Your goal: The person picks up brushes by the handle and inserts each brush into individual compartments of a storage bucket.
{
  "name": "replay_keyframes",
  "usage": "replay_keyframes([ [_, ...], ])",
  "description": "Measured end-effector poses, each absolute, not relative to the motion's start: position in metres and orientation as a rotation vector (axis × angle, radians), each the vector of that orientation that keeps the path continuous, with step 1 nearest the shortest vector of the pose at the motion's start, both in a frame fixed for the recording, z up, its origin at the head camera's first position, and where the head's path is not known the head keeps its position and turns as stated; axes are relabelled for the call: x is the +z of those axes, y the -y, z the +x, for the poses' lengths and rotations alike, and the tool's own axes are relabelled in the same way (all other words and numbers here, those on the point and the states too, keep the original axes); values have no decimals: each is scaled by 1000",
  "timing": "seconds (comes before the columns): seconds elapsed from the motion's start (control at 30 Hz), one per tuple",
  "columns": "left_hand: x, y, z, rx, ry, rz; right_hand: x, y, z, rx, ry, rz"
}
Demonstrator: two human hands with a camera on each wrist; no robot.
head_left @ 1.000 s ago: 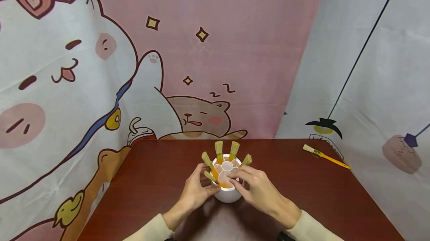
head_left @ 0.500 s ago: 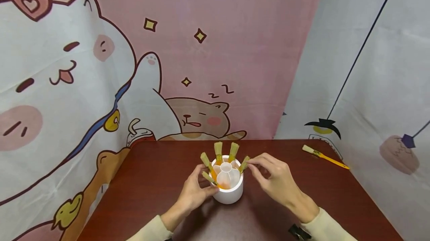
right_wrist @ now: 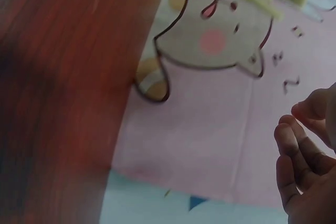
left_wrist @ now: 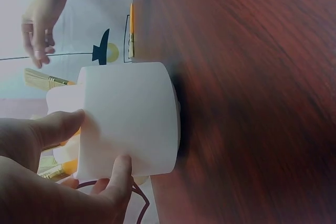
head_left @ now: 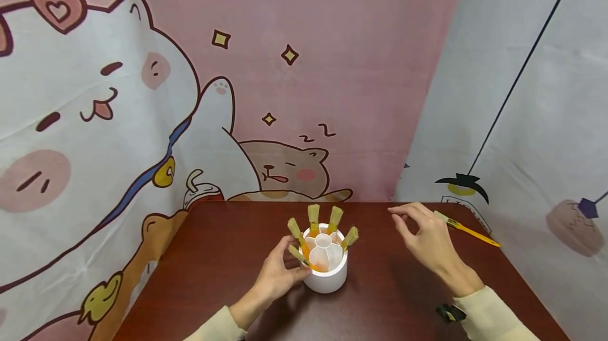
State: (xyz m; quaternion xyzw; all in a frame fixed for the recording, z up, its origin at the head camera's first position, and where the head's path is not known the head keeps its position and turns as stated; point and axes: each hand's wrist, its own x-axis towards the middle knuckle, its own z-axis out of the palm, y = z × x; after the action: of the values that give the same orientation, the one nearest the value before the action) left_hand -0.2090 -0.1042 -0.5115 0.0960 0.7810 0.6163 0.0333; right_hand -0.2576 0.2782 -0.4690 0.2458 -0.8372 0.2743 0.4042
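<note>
A round white brush holder (head_left: 328,282) with a petal-shaped divided insert stands upright on the table. Several paintbrushes lean outward in its outer compartments, bristles up, among them a brush (head_left: 351,237) at the right side. My left hand (head_left: 277,276) grips the holder's left side, with the thumb at the rim and a finger along the white wall (left_wrist: 128,119) in the left wrist view. Away to the right, my right hand (head_left: 429,238) is in the air with loosely bent fingers and nothing in them. Beyond it lies a single paintbrush (head_left: 470,232) with a yellow handle, its bristles towards the hand.
The dark red-brown wooden table (head_left: 214,256) ends at a cartoon-printed cloth backdrop (head_left: 361,93). More of that cloth hangs along both sides.
My right hand has moved off the holder, past the brush at its right side, and over towards the single paintbrush. The left hand keeps its grip on the holder.
</note>
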Motion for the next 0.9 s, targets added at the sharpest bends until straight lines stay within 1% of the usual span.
replay_keyframes([
  [0.33, -510, 103, -209, 1890, -2378, 281, -494, -325, -277, 658, 2222, 495],
  [0.63, -511, 102, -206, 1834, -2474, 259, -520, -365, -291, 650, 2360, 387],
  [0.9, -517, 95, -201, 1906, -2502, 224, -541, -402, -300, 632, 2549, 283],
])
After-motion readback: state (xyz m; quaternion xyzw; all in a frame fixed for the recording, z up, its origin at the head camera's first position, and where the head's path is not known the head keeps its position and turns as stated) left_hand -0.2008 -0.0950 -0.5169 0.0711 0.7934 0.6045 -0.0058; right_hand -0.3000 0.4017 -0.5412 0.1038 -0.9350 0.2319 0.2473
